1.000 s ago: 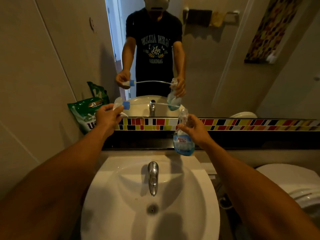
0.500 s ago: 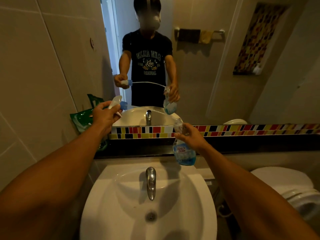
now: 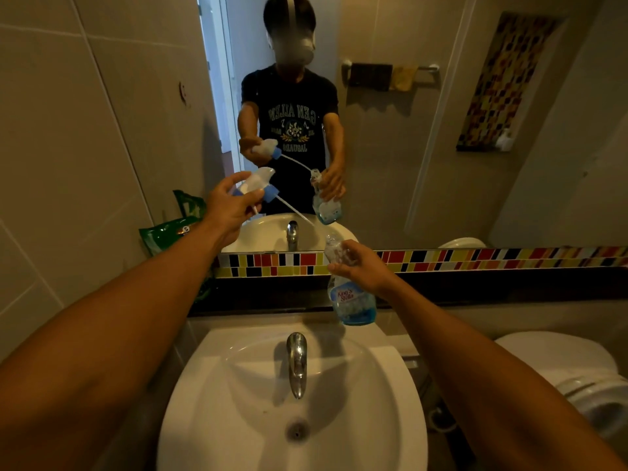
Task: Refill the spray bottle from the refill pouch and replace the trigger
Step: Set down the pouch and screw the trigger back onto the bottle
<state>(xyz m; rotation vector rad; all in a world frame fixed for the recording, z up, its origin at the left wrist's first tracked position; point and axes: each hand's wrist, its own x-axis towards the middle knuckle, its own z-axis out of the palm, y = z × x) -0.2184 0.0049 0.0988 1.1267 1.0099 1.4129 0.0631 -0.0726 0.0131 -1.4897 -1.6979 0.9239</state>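
My right hand (image 3: 362, 266) grips the neck of a clear spray bottle (image 3: 350, 300), held over the back of the sink with a little blue liquid at its bottom and its mouth uncapped. My left hand (image 3: 227, 207) holds the white and blue trigger head (image 3: 258, 185) up and to the left of the bottle. Its thin dip tube (image 3: 294, 209) slants down to the right, its tip just above the bottle mouth. A green refill pouch (image 3: 170, 232) leans against the left wall on the dark ledge, partly hidden by my left forearm.
A white sink (image 3: 373, 385) with a chrome tap (image 3: 296, 362) lies below my hands. A mirror (image 3: 424, 147) above a coloured tile strip (image 3: 475, 258) reflects a person and both hands. A toilet (image 3: 577, 385) stands at the right.
My left hand has tilted the trigger head so the dip tube now slants down towards the bottle mouth instead of lying level. The camera has tipped down a little.
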